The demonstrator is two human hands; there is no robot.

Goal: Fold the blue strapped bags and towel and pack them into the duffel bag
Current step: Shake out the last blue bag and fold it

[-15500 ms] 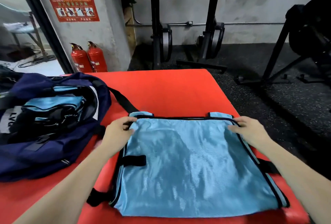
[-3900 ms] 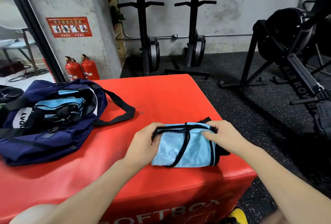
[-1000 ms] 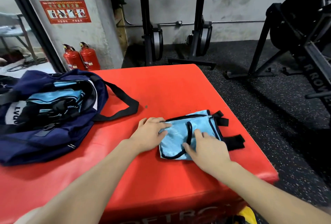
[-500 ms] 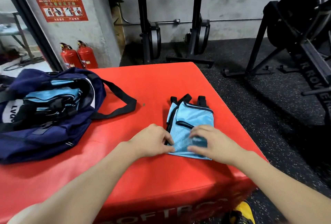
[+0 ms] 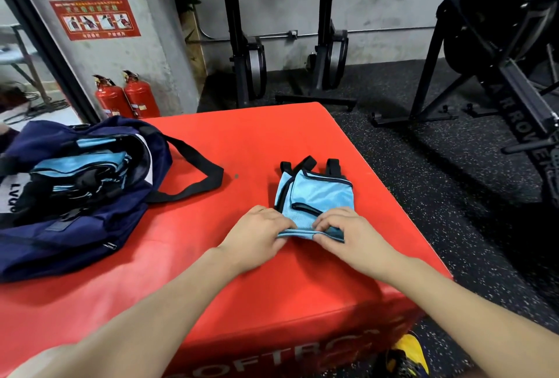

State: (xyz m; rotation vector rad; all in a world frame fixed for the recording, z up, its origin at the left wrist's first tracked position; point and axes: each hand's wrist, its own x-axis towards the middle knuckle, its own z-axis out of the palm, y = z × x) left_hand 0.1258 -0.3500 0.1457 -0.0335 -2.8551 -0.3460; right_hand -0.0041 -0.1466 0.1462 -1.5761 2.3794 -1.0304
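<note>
— Gym floor, dark rubber; two red extinguishers (image 5: 127, 96) by the pillar; upright machines along the back wall. Item one?

— Red padded surface (image 5: 266, 141), carrying everything listed below

— Item two?

— Duffel bag (image 5: 75, 226), navy, on the left part of the surface, mouth open; light-blue fabric with black trim shows inside, so some pieces appear already packed. One black strap (image 5: 196, 184) loops out onto the red top

— Item three?

— Blue strapped bag (image 5: 317, 196), folded down to a small packet, near the front right of the surface, well apart from the duffel. Black strap ends stick out at its far edge

— Hands?

— Left hand (image 5: 257, 235) and right hand (image 5: 354, 235) both at the packet's near edge. Fingers of each curl over the top, thumbs underneath, pinching that edge; it looks slightly raised off the surface

— Towel?

— Cannot tell it apart; it may be among the blue cloth inside the duffel

— Progress, as judged?

— Late. Folding of this bag looks done or one turn short. Left to do: carry the packet across and tuck it into the open duffel; closing it is not asked for
</note>
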